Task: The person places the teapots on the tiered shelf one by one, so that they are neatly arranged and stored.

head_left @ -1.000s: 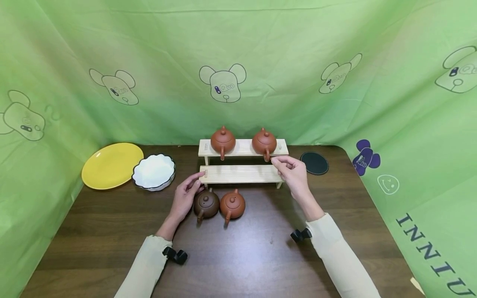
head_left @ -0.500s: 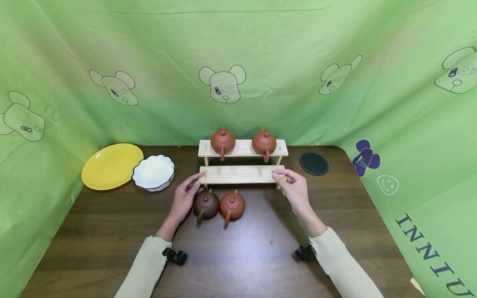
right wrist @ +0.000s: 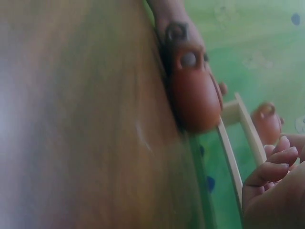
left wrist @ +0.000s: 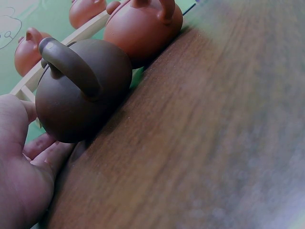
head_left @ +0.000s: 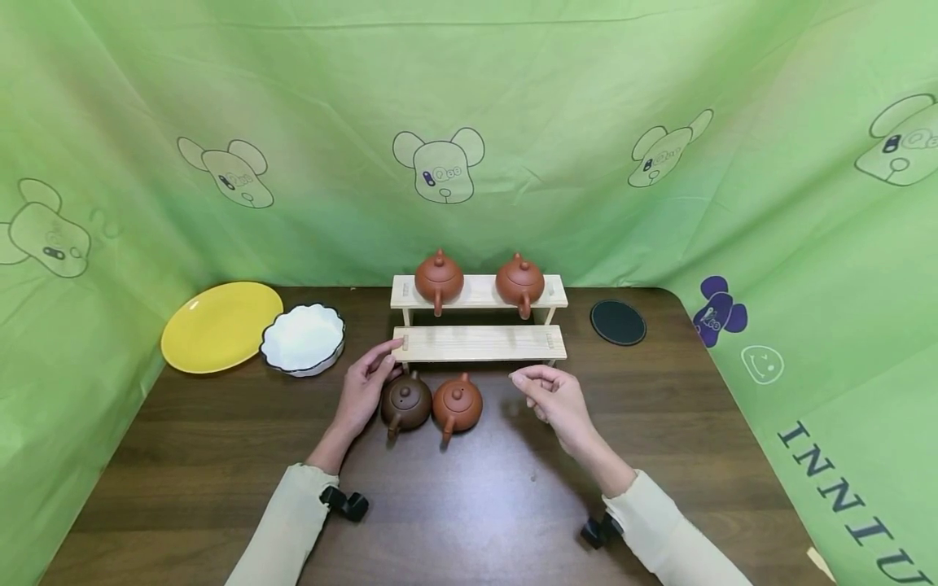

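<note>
My left hand (head_left: 364, 387) rests its fingertips at the left end of the lower wooden shelf (head_left: 479, 343), beside a dark brown teapot (head_left: 406, 401). In the left wrist view the dark teapot (left wrist: 83, 90) stands close to the fingers, partly covering them. An orange-brown clay teapot (head_left: 458, 404) sits directly right of the dark one. My right hand (head_left: 560, 403) hovers in front of the shelf's right end, fingers loosely bent and holding nothing. On the upper shelf (head_left: 479, 286) stand two reddish clay teapots, a left one (head_left: 438, 278) and a right one (head_left: 519, 280).
A yellow plate (head_left: 220, 327) and a white scalloped dish (head_left: 302, 338) lie at the table's back left. To the right of the shelves is a black round coaster (head_left: 619, 321). Green printed cloth (head_left: 440, 73) encloses the table (head_left: 498, 505) on the visible sides.
My right hand has come down from the right upper teapot's handle, past the lower shelf's right end, toward me and leftward. The left hand and the teapots have stayed in place.
</note>
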Demonstrator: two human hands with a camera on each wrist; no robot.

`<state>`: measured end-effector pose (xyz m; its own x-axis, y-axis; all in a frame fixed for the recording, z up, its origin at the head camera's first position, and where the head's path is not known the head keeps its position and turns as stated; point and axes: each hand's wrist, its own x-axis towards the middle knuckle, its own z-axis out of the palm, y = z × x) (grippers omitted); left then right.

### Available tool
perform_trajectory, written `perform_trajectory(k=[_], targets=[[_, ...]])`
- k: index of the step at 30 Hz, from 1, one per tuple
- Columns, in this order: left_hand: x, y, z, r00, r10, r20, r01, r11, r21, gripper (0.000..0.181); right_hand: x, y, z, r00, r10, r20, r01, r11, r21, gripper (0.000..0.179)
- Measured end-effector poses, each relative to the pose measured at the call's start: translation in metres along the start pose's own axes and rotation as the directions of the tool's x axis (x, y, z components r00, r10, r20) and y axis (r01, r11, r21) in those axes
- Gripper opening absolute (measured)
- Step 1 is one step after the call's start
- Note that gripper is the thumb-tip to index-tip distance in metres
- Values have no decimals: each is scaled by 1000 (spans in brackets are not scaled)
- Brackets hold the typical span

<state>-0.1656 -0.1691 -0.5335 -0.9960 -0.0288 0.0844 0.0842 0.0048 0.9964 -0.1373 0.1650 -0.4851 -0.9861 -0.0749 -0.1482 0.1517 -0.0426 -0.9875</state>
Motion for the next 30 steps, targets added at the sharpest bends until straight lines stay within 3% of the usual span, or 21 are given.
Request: perform_trajectory(k=[6,12,18,24,25,27,30], targets=[[0,-4,-1,998,57,-1,-57,998,-1,34,-12,7,12,996,42,80,-42,999,8,17],[4,-21,-7,988,153,19,-152,987,-52,35,-22,13,22,983,84,162,-86,996,5,27],[8,-29,-10,994,111,17,-110,993,-49,34,-28,19,29,963,115,245,-114,993,-18,34],[0,-3,-2,999,32,0,-32,999,12,35,-31,25,35,930,138,339,-136,990,-31,35],[1,-6,-3,1000,20,-1,-20,1000,8,35,-32,27,36,925,142,352,-140,990,-31,35],[1,-7,-3,1000,28,7,-28,1000,11,35,-34,28,37,917,148,370,-147,989,-31,34],[6,-22,-8,995,95,30,-94,995,-31,34,-36,30,39,910,156,384,-158,987,-28,34]])
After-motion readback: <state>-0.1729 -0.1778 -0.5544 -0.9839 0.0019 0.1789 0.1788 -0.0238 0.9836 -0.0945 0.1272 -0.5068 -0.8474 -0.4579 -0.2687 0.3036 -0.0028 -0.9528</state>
